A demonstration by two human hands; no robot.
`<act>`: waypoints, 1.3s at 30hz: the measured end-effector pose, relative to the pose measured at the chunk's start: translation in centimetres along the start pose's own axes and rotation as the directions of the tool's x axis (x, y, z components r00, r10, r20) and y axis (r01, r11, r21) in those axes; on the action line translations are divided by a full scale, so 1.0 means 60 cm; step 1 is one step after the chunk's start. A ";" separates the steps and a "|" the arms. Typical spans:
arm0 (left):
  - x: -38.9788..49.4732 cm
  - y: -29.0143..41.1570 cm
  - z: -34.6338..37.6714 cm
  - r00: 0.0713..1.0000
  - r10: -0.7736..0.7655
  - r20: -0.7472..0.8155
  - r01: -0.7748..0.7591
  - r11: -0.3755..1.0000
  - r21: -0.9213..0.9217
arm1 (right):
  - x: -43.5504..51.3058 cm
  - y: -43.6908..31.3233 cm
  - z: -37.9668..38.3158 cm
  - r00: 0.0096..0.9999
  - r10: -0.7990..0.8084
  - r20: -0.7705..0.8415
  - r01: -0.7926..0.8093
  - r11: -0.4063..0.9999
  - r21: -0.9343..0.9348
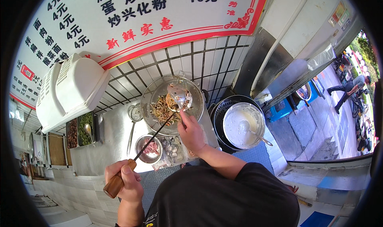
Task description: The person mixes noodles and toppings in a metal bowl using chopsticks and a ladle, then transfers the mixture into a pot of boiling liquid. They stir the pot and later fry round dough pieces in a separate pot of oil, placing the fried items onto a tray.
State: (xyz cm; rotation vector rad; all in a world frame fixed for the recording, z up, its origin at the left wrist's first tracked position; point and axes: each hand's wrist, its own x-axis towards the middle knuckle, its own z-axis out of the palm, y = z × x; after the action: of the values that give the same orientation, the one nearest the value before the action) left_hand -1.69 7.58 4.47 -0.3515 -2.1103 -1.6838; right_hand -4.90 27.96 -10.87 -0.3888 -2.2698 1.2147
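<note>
My left hand is closed round the wooden handle of a long thin metal tool, whose shaft reaches up and right to a large round metal basin. With my right hand I hold a metal spoon by its handle, its bowl over a round ladle-like mould or piece of food in the basin. Shredded vegetable filling lies about and left of it. The far end of the tool is partly hidden by the filling and the spoon. Below the basin stand a metal bowl of raw meat and a container of oysters or similar seafood.
At the right, a pot of white batter with a ladle rests on a black pan. A small strainer lies left of the basin. Trays of chopped greens stand farther left, near a tiled wall. A person walks outside.
</note>
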 end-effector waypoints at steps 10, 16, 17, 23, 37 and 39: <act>-0.014 -0.053 -0.060 0.967 0.193 0.168 -0.203 0.978 0.045 | 0.018 0.009 -0.059 0.984 0.013 0.178 -0.060 0.964 0.260; -0.004 -0.061 -0.077 0.902 0.336 0.270 -0.354 0.935 0.018 | 0.021 0.046 -0.086 0.972 0.203 0.122 -0.217 0.969 0.114; -0.003 -0.059 -0.079 0.895 0.348 0.279 -0.369 0.929 0.026 | 0.020 0.048 -0.089 0.989 0.089 0.119 -0.099 0.991 0.086; 0.008 -0.054 -0.091 0.860 0.418 0.294 -0.449 0.893 0.042 | 0.040 0.048 -0.106 0.939 -0.286 0.190 0.323 0.924 -0.204; 0.005 -0.047 -0.112 0.835 0.463 0.298 -0.508 0.856 0.092 | 0.066 0.043 -0.099 0.955 0.108 0.278 -0.181 0.950 0.253; 0.006 -0.046 -0.115 0.829 0.472 0.300 -0.517 0.851 0.089 | 0.069 0.037 -0.101 0.954 -0.050 0.297 0.021 0.995 0.099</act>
State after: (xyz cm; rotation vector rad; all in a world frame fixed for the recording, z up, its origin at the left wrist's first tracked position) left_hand -2.09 0.22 3.51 -1.0305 -2.0762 -1.1951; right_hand -4.79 35.34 -8.65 -0.1333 -2.4453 1.4384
